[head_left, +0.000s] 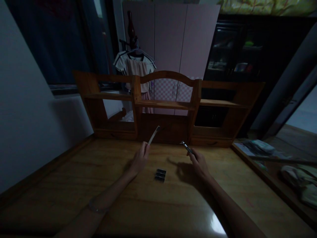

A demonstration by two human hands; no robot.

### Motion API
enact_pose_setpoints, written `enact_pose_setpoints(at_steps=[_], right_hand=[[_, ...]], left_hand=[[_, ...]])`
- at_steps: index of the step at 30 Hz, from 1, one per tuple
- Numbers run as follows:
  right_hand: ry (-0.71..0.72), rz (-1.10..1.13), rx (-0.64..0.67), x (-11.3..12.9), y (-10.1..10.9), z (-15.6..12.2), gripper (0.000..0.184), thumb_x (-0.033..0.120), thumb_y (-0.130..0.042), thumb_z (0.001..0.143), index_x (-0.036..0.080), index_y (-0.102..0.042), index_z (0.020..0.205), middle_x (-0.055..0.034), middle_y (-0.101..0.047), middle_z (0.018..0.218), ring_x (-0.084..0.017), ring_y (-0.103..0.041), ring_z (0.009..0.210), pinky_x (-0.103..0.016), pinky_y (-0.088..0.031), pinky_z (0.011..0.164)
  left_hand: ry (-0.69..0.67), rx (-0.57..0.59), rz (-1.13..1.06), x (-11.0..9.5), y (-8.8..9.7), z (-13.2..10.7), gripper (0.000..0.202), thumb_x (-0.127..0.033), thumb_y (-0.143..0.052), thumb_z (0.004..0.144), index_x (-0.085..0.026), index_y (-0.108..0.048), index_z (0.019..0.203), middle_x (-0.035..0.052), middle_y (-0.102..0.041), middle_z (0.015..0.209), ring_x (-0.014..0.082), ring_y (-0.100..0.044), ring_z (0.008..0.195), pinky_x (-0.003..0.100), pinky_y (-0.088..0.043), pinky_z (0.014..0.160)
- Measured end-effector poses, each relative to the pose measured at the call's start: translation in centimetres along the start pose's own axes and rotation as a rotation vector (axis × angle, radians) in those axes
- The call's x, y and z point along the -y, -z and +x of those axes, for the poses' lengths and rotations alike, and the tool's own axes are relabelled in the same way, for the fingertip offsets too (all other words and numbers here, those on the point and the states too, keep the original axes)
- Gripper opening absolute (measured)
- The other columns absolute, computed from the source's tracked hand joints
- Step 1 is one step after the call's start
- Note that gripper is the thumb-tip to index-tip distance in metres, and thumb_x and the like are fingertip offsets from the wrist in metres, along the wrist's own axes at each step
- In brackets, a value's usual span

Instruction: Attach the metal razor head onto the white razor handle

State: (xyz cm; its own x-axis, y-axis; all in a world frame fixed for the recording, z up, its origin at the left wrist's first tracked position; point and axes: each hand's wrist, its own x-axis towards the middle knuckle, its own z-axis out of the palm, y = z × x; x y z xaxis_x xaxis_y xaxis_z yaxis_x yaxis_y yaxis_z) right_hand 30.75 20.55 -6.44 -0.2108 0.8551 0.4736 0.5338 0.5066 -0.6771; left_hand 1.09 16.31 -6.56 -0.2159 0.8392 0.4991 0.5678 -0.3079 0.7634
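My left hand (140,158) is closed around the lower end of a thin, pale, slightly curved stick (153,135) with a dark tip, which points up and away from me above the table. Closed in my right hand (199,162) is a slim tool (187,147) with a shiny silver head and a handle partly hidden by my fingers; its exact kind is too dim to tell. Between the hands, nearer to me, a small dark item (160,175) lies on the table, looking like three short black bars side by side.
The glossy wooden table (148,208) has a wooden shelf unit (167,105) along its far edge. A wall (37,115) borders the left. Beyond the right edge lie a folded bundle (259,147) and cloth (299,181). A pink wardrobe (170,39) stands behind.
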Motion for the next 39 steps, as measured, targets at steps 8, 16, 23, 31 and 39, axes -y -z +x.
enact_pose_setpoints(at_steps=[8, 16, 23, 31, 39], right_hand=[[-0.009, -0.02, 0.081, -0.3, 0.4, 0.3, 0.029, 0.037, -0.036, 0.091, 0.019, -0.059, 0.088, -0.0016, -0.061, 0.077, -0.018, -0.056, 0.074, -0.026, -0.037, 0.065], [-0.062, -0.037, 0.052, -1.3, -0.6, 0.4, 0.038, 0.05, -0.037, 0.092, 0.019, -0.059, 0.09, -0.0026, -0.063, 0.078, -0.018, -0.057, 0.072, -0.026, -0.038, 0.065], [-0.005, -0.036, 0.146, -0.3, -0.4, 0.3, 0.041, 0.05, -0.037, 0.093, 0.017, -0.062, 0.092, -0.0033, -0.064, 0.078, -0.018, -0.057, 0.071, -0.026, -0.038, 0.064], [-0.061, 0.263, 0.298, 1.1, -0.6, 0.1, 0.039, 0.047, -0.044, 0.09, 0.016, -0.062, 0.105, -0.0045, -0.065, 0.087, -0.016, -0.058, 0.072, -0.025, -0.043, 0.064], [-0.252, 0.639, 0.378, 0.4, -1.5, 0.3, 0.033, 0.047, -0.053, 0.083, 0.019, -0.057, 0.101, -0.0008, -0.061, 0.077, -0.011, -0.049, 0.053, -0.024, -0.036, 0.05]], left_hand=[[-0.002, 0.113, -0.015, 0.8, -0.4, -0.3, 0.028, -0.043, -0.031, 0.097, -0.02, -0.047, 0.1, -0.0024, -0.047, 0.068, 0.0127, -0.045, 0.059, 0.024, -0.029, 0.057], [-0.136, 0.308, -0.013, 1.3, -1.4, -0.5, 0.03, -0.034, -0.032, 0.097, -0.019, -0.056, 0.105, 0.0048, -0.057, 0.094, 0.018, -0.053, 0.087, 0.029, -0.039, 0.079], [-0.174, 0.365, 0.073, 0.3, -0.8, -0.7, 0.037, -0.037, -0.037, 0.095, -0.028, -0.058, 0.125, 0.0052, -0.057, 0.1, 0.0194, -0.055, 0.094, 0.03, -0.04, 0.086], [0.07, 0.46, -0.289, 1.4, -1.4, -0.5, 0.047, -0.043, -0.048, 0.089, -0.026, -0.05, 0.133, 0.006, -0.056, 0.098, 0.0119, -0.052, 0.069, 0.021, -0.041, 0.059], [0.337, 0.571, -0.542, 0.9, -0.5, -0.2, 0.06, -0.046, -0.055, 0.085, -0.024, -0.041, 0.139, -0.0067, -0.033, 0.063, 0.0032, -0.023, 0.041, 0.016, -0.016, 0.036]])
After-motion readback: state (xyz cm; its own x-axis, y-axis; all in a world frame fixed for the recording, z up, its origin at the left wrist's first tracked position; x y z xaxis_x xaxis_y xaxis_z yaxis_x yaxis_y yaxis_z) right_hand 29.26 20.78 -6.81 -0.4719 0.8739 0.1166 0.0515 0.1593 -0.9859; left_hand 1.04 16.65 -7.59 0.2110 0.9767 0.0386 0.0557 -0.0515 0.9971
